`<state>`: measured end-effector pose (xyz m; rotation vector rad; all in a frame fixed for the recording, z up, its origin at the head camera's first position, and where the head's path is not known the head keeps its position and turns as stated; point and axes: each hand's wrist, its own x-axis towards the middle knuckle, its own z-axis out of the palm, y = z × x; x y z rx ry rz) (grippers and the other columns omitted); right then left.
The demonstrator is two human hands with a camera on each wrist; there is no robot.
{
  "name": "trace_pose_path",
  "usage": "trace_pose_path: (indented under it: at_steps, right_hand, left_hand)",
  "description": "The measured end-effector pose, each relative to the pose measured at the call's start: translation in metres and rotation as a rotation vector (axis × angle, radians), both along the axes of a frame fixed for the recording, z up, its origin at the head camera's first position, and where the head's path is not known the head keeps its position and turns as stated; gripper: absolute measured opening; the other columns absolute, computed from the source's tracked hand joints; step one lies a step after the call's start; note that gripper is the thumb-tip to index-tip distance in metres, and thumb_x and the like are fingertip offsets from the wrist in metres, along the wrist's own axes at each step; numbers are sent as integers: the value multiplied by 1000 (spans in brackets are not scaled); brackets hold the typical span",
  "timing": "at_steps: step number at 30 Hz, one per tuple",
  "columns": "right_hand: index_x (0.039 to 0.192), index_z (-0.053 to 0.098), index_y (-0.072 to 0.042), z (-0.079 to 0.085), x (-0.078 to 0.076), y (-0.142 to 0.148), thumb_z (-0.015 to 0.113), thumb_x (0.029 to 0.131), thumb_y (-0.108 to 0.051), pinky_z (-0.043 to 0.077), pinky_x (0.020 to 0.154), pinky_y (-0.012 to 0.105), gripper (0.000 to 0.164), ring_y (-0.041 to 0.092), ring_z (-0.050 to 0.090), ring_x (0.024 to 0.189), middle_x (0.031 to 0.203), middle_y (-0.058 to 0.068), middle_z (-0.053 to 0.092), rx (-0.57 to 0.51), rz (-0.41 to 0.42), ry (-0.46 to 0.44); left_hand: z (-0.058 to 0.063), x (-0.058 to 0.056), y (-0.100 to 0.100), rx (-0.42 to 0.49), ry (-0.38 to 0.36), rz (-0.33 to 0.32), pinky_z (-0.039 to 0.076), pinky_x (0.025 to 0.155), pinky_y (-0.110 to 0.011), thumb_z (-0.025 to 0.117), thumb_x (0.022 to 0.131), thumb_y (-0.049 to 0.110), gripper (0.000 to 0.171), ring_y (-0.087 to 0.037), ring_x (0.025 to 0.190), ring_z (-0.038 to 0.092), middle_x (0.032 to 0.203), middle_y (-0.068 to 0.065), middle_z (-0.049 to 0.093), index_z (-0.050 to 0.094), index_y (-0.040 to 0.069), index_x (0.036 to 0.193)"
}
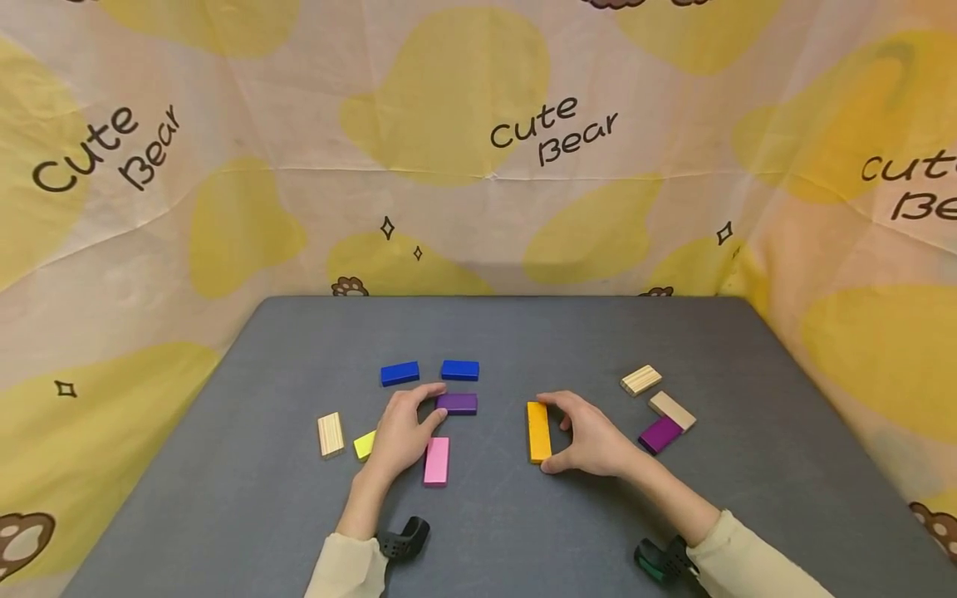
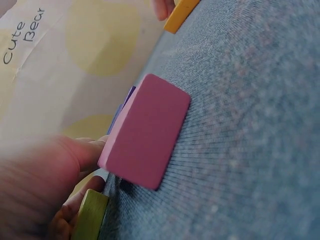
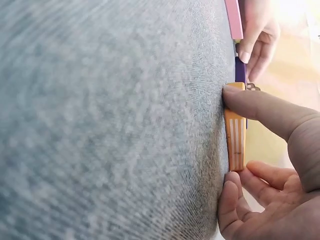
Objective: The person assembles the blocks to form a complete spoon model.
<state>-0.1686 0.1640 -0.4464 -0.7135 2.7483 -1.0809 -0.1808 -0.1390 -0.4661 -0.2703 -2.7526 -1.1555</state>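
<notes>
My left hand [image 1: 404, 428] pinches the left end of a purple block [image 1: 459, 404] between thumb and index finger. Below that hand lies a pink block [image 1: 437, 463], and a lime block [image 1: 364, 446] is partly covered by it. In the left wrist view the pink block [image 2: 150, 132] hides most of the purple one. An orange block [image 1: 538, 433] stands lengthwise to the right, its two ends between the thumb and fingers of my right hand [image 1: 594, 436]. The right wrist view shows the thumb on one end of the orange block [image 3: 236, 132] and fingertips at the other.
Two blue blocks [image 1: 459, 370] lie behind the left hand. A plain wooden block [image 1: 331, 435] sits at far left. At right are another wooden block [image 1: 640, 379] and a tan block [image 1: 673, 411] touching a dark purple one [image 1: 660, 434]. A printed cloth [image 1: 449, 224] hangs behind the grey table [image 1: 493, 332].
</notes>
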Motion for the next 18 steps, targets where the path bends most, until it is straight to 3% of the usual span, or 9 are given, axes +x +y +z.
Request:
trace_pose_path:
  at_steps: [18]
  right_hand:
    - [141,50,-7,-5,-1,2,93,67,-23,45,79,38,87,20,49,92,133,6,52,-34,-27,-57]
  left_hand:
    - [0,-1,1,-4,-18,3,36,102,-54,70,93,16,38,-27,123,48,130,-2,62,65,14,131]
